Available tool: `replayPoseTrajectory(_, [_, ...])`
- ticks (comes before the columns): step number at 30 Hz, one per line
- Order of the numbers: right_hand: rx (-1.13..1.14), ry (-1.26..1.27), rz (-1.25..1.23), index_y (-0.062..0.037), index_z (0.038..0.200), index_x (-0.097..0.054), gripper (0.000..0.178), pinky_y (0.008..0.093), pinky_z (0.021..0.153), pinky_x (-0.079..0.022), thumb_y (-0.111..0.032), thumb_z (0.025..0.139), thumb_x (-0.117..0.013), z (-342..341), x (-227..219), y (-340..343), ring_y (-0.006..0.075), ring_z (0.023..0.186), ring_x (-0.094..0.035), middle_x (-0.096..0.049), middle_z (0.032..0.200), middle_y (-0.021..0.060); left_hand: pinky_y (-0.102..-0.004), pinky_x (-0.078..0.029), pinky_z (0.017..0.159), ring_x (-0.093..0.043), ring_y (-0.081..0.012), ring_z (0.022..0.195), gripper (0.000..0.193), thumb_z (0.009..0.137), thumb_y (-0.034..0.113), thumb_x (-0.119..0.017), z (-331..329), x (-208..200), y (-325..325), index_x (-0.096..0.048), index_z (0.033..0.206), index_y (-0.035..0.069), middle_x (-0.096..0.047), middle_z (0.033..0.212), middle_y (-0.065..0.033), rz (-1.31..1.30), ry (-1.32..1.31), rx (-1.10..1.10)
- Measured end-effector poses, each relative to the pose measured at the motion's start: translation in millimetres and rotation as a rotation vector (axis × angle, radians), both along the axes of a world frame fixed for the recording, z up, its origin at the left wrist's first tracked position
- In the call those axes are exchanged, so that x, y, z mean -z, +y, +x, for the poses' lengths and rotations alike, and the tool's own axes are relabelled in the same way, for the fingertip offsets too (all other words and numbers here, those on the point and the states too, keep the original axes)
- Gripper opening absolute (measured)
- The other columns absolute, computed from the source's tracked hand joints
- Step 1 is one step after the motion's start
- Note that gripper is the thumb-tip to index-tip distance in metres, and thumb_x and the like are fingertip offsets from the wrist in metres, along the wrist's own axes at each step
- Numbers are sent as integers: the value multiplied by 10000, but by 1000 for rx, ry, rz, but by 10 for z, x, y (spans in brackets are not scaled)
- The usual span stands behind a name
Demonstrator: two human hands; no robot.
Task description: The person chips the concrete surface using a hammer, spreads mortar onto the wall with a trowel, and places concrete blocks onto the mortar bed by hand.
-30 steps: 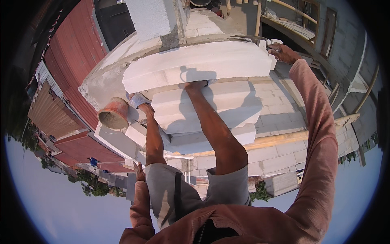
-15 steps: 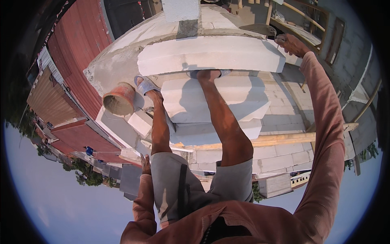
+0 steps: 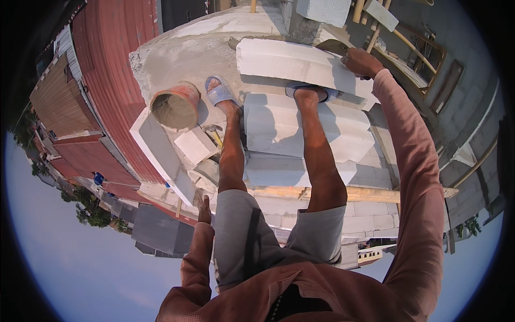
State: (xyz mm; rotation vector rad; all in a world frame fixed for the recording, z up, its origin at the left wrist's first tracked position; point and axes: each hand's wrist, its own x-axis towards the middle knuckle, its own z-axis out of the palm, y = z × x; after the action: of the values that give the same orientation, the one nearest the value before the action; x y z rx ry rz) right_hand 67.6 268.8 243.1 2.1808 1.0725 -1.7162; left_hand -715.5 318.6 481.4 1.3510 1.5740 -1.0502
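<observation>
My right hand [image 3: 363, 63] is closed around the handle of a trowel, whose dark blade [image 3: 332, 46] lies over the right part of a long white block [image 3: 289, 60]. Low at my left side, beside the grey shorts, my left hand [image 3: 204, 210] hangs with its fingers stretched out and nothing in them. Mortar-stained and orange, a bucket [image 3: 189, 92] of grey mortar stands left of my feet. Near it lie a hammer [image 3: 215, 135] with a yellowish handle and a small white block [image 3: 195, 146].
My sandalled feet stand by stacked white blocks [image 3: 308, 126]. A bamboo pole [image 3: 268, 192] runs across below them. A white slab [image 3: 161, 153] leans near the left edge, beyond which are red metal roofs [image 3: 110, 80] lower down. Another pale block [image 3: 323, 11] stands at the far side.
The view has shifted, so the bucket, blocks and feet appear farther right. My right hand and trowel have come nearer the long block's top. My left hand still hangs low.
</observation>
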Motion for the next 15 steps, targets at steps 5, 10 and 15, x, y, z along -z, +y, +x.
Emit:
replayPoseTrajectory(5, [140, 97, 31, 70, 760, -556, 458, 392, 497, -487, -349, 943, -518, -358, -283, 765, 234, 525, -619, -630, 649, 148, -424, -166, 1190, -195, -435, 1446, 765, 1039, 525, -270, -386, -97, -33, -157, 1510, -68, -149, 1567, -309, 3, -67, 47])
replayPoseTrajectory(10, [92, 79, 91, 46, 760, -591, 571, 387, 463, -447, -488, 953, -529, -652, 574, 1274, 205, 453, -562, -572, 553, 122, -465, -352, 1109, -300, -460, 1405, 551, 977, 29, -435, -449, 22, -90, -284, 1500, 117, -143, 1568, -303, 26, -274, -69])
replayPoseTrajectory(15, [-10, 28, 69, 3, 706, -648, 554, 364, 493, -443, -514, 899, -591, -1069, 386, 1940, 201, 512, -579, -576, 569, 94, -435, -258, 1147, -185, -410, 1461, 582, 1025, 286, -359, -278, 37, -29, -168, 1538, 86, -85, 1599, -261, 39, -189, -322])
